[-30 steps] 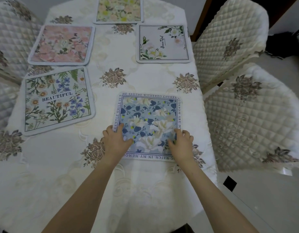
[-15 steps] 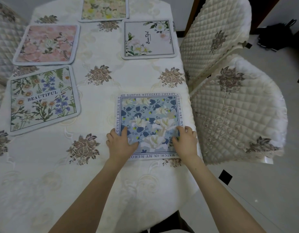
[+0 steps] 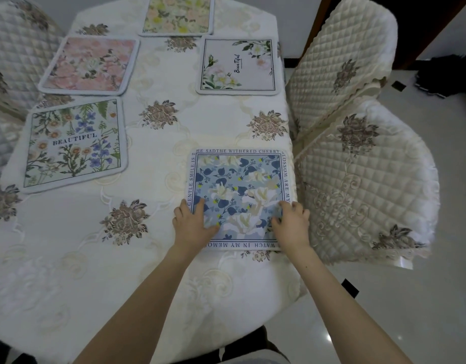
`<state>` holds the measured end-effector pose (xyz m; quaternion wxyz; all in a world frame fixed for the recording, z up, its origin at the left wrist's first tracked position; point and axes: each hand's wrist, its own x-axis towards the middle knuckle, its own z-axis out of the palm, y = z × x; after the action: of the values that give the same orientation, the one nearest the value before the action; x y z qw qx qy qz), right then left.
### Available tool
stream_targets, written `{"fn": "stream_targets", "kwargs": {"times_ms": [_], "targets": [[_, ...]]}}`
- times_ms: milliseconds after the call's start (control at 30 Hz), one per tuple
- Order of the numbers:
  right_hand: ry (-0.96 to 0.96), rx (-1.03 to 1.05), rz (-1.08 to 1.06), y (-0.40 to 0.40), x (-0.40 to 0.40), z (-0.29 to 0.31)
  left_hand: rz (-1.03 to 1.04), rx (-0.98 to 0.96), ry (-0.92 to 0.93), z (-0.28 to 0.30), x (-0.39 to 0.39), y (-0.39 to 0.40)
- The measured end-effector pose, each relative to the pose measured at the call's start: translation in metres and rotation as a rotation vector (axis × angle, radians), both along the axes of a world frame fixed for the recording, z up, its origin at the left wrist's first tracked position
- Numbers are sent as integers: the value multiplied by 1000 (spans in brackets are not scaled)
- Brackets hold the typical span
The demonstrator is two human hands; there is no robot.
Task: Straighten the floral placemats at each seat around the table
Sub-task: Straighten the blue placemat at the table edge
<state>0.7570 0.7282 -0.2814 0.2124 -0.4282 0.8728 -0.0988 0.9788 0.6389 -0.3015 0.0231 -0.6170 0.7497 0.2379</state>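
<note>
A blue floral placemat (image 3: 239, 185) with a lettered border lies at the table's right edge, its sides about parallel to that edge. My left hand (image 3: 192, 224) presses flat on its near left corner. My right hand (image 3: 292, 224) presses flat on its near right corner. A green "BEAUTIFUL" placemat (image 3: 74, 145) lies tilted at the left. Behind it sits a pink floral placemat (image 3: 91, 65), also skewed. A white "Beautiful" placemat (image 3: 238, 65) lies at the far right, and a yellow floral placemat (image 3: 178, 14) at the far end.
The table (image 3: 69, 245) wears a cream embroidered cloth. Two quilted cream chairs (image 3: 363, 185) (image 3: 339, 56) stand close against its right side, and more quilted chairs (image 3: 14, 48) line the left. A dark bag (image 3: 447, 74) lies on the tiled floor at the far right.
Both hands have slid the blue placemat to the right, close to the table's right edge, and squared it. The other placemats have not moved on the table.
</note>
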Motion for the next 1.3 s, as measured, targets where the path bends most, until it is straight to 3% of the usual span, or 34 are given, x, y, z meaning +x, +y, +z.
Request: {"fn": "stream_targets", "kwargs": {"times_ms": [167, 300, 567, 800, 1033, 1167, 1300], "targets": [[89, 0, 106, 5, 2, -1, -138, -68, -94, 3, 3, 5], [150, -47, 329, 13, 8, -8, -324, -145, -66, 3, -2, 18], [75, -26, 381, 16, 15, -4, -317, -73, -6, 16, 2, 17], [-15, -276, 406, 5, 40, 41, -199, -179, 67, 59, 36, 32], [-61, -478, 489, -3, 98, 92, -34, -437, 208, 123, 104, 64], [-73, -545, 532, 5, 143, 110, 62, -558, 244, 150, 153, 85], [-79, -534, 570, 19, 198, 111, 155, -556, 266, 151, 219, 111]]}}
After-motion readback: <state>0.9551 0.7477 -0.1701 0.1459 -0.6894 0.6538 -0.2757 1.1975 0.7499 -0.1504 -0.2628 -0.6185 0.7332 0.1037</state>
